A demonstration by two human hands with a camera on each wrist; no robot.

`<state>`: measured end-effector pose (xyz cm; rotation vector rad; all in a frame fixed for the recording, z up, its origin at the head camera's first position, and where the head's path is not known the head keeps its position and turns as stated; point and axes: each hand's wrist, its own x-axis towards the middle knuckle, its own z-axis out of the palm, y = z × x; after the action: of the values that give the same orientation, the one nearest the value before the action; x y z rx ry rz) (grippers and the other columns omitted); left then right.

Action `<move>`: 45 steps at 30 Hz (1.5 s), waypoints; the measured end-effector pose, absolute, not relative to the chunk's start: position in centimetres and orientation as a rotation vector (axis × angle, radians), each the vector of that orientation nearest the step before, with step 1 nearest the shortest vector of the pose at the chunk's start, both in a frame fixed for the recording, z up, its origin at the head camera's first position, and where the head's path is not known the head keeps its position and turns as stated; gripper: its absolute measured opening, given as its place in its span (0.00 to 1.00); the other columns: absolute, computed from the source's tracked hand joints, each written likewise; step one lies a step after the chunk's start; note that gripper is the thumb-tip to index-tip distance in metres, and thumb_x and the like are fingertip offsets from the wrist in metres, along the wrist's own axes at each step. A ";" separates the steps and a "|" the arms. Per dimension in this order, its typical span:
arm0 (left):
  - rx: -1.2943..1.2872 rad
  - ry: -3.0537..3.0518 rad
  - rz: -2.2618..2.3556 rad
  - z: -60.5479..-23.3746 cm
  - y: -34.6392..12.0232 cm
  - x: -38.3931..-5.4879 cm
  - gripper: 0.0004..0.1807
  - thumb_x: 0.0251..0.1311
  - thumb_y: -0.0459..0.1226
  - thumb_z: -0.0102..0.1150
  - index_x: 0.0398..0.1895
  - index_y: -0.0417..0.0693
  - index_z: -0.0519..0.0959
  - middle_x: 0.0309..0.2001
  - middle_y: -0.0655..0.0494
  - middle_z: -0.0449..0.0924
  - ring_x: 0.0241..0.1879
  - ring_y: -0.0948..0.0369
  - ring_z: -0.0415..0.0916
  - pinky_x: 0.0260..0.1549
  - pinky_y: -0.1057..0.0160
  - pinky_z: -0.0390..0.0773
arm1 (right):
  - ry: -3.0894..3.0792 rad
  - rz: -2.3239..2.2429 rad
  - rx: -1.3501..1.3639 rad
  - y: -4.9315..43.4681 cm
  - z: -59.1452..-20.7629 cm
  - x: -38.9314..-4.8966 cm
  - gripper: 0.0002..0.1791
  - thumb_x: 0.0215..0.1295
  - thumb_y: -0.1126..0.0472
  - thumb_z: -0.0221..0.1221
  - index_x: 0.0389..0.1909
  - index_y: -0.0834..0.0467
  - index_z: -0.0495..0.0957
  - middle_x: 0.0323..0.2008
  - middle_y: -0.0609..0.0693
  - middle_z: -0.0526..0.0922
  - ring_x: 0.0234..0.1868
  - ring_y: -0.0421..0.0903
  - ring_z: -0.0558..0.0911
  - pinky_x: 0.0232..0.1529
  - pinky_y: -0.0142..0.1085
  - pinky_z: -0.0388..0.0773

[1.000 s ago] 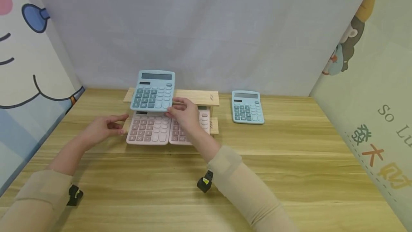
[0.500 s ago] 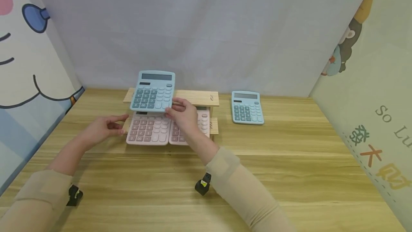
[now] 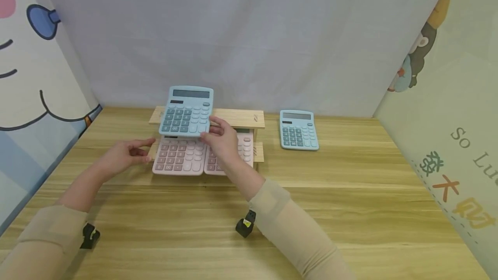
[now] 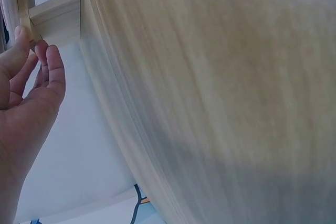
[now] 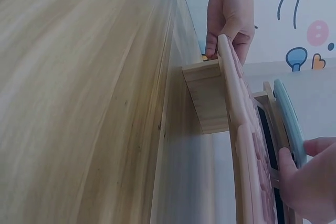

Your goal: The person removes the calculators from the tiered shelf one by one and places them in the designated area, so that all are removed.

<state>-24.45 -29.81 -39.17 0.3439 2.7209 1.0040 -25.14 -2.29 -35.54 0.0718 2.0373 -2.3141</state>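
One pale-blue calculator (image 3: 186, 113) (dark screen, teal number keys) is at the top of a wooden rack (image 3: 242, 118), its five o'clock corner pinched by the right hand (image 3: 223, 140). At eight, the left hand (image 3: 123, 155) pinches the rack. Two pink calculators (image 3: 180, 161) lie toward six; a second blue calculator (image 3: 298, 129) at three.

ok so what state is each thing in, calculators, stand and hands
wooden stand: upright on the table
left blue calculator: face up at the stand's upper tier, held
right blue calculator: face up on the table, untouched
left pink calculator: face up on lower tier
right pink calculator: face up beside it, partly hidden
right hand: pinches left blue calculator's corner
left hand: holds the stand's lower left edge
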 end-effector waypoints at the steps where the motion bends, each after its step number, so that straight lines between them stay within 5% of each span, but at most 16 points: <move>1: 0.346 2.723 1.003 -39.2 -29.8 -24.5 0.38 0.62 0.51 0.57 0.71 0.47 0.58 0.67 0.36 0.61 0.58 0.43 0.69 0.53 0.46 0.74 | 2.042 -2.306 0.071 -2.2 -35.6 -25.1 0.31 0.54 0.74 0.62 0.60 0.52 0.73 0.43 0.51 0.80 0.43 0.42 0.82 0.42 0.29 0.81; 45: 0.354 2.739 1.021 -39.4 -29.8 -24.7 0.35 0.63 0.43 0.57 0.71 0.44 0.58 0.67 0.35 0.60 0.57 0.42 0.70 0.51 0.48 0.75 | 1.764 -2.390 0.079 5.3 -32.1 -24.5 0.29 0.57 0.75 0.60 0.59 0.52 0.75 0.51 0.56 0.75 0.43 0.47 0.81 0.48 0.35 0.80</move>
<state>-24.66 -29.76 -39.44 0.3543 2.7388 1.0214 -24.48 5.26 -32.07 0.0788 1.7636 -2.3898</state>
